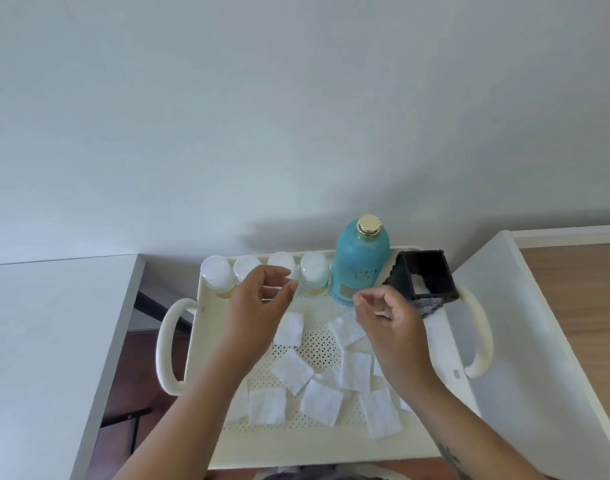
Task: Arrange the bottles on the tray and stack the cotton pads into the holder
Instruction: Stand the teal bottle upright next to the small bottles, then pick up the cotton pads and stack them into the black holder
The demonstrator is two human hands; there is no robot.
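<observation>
White cotton pads [291, 370] by left hand [258, 303], black holder [405, 271] beside right hand [390, 323]

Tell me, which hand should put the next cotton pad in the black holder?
Probably the right hand: it hovers beside the black holder, with a cotton pad lying right by it. The left hand is by the small bottles, farther from the holder.
</observation>
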